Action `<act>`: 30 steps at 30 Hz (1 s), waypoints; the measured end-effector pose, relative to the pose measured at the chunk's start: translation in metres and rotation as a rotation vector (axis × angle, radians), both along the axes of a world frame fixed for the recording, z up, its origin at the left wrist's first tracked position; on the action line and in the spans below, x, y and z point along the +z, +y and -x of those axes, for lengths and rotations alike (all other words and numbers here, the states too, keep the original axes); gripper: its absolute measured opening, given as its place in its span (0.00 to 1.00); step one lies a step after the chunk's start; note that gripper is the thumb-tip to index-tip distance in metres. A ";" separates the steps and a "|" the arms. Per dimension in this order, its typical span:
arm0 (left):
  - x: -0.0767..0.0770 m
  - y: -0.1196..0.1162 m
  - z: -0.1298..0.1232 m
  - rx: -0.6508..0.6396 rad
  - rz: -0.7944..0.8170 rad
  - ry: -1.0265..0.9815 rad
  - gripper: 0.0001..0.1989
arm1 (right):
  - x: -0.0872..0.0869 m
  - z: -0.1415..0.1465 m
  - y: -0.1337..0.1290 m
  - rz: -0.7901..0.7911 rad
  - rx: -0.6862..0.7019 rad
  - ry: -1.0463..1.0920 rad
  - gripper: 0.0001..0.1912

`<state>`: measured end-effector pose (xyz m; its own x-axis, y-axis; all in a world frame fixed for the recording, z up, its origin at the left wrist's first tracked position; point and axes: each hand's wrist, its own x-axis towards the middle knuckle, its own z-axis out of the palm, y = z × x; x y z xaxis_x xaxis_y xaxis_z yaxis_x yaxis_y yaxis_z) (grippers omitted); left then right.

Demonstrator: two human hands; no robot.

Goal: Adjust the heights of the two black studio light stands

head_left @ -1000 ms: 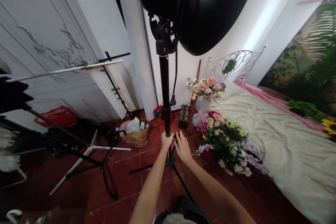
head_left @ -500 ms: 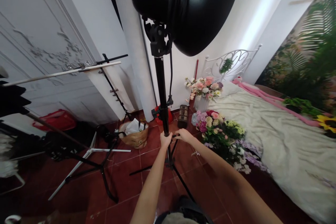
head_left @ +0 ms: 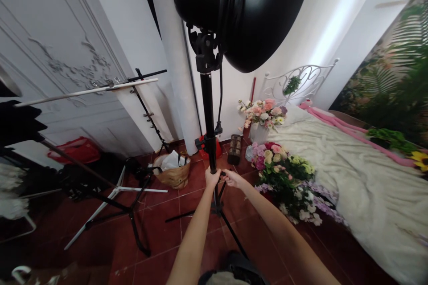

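Observation:
A black light stand (head_left: 207, 107) rises upright before me, its tripod legs spread on the red tiles. On top sits a black studio light (head_left: 240, 13) with a wide reflector and its cable coiled around it. My left hand (head_left: 212, 178) is wrapped round the pole just above the legs. Close beside it, my right hand (head_left: 234, 178) pinches a small black locking knob (head_left: 224, 173) on the stand's collar. A plug (head_left: 218, 128) dangles on the cable along the pole.
Flower bunches (head_left: 281, 169) and a bed (head_left: 361, 178) lie to the right. A woven basket (head_left: 172, 173) and a wooden barrel-like case (head_left: 235, 149) stand behind the stand. At left is another light stand (head_left: 130, 210), with a red bag (head_left: 75, 149) behind.
The view has shifted slightly, so the scene sits a little further right. The fingers of my right hand have changed position at the knob; my left hand keeps its grip on the pole.

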<state>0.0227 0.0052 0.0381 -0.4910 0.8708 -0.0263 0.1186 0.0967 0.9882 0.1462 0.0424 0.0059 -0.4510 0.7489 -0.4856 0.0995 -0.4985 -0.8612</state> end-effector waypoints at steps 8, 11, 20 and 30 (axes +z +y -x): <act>-0.011 0.004 0.004 -0.050 -0.049 0.038 0.06 | 0.007 0.005 -0.004 -0.161 -0.062 -0.098 0.16; -0.014 0.003 0.004 -0.074 -0.061 0.017 0.08 | 0.005 -0.002 -0.018 -0.424 -0.131 -0.151 0.12; -0.019 0.004 0.004 -0.069 -0.083 0.001 0.07 | -0.009 -0.026 -0.031 -1.006 -0.021 -0.299 0.18; -0.021 0.004 0.005 -0.093 -0.082 0.031 0.07 | -0.028 -0.004 -0.038 -0.862 -0.211 -0.188 0.21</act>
